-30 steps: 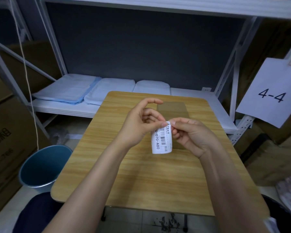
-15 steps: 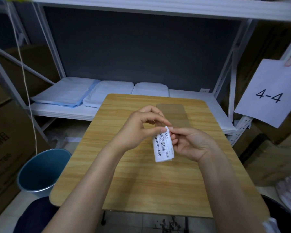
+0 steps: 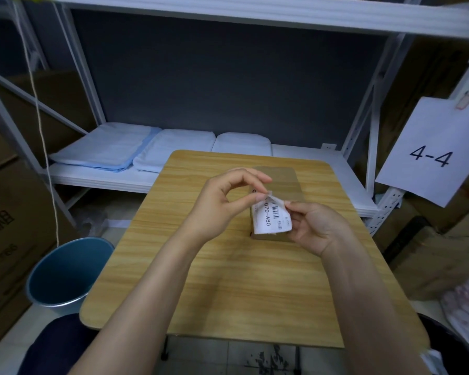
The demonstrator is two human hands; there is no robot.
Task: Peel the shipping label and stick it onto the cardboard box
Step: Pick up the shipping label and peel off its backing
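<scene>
A white shipping label (image 3: 271,219) with a barcode and black print is held above a flat brown cardboard box (image 3: 282,182) that lies on the wooden table (image 3: 228,280). My left hand (image 3: 225,204) pinches the label's upper left corner between thumb and forefinger, and that corner curls up. My right hand (image 3: 317,226) grips the label's right edge. The label and both hands hide the near part of the box.
A blue bucket (image 3: 65,274) stands on the floor left of the table. Behind the table a white shelf (image 3: 309,161) carries folded pale blue packets (image 3: 119,150). A paper sign reading 4-4 (image 3: 431,152) hangs at the right. Cardboard cartons (image 3: 6,220) stand at the left.
The label has tilted from hanging upright to lying more sideways over the box. Its upper left corner has curled away under my left fingers. Both hands shifted slightly right.
</scene>
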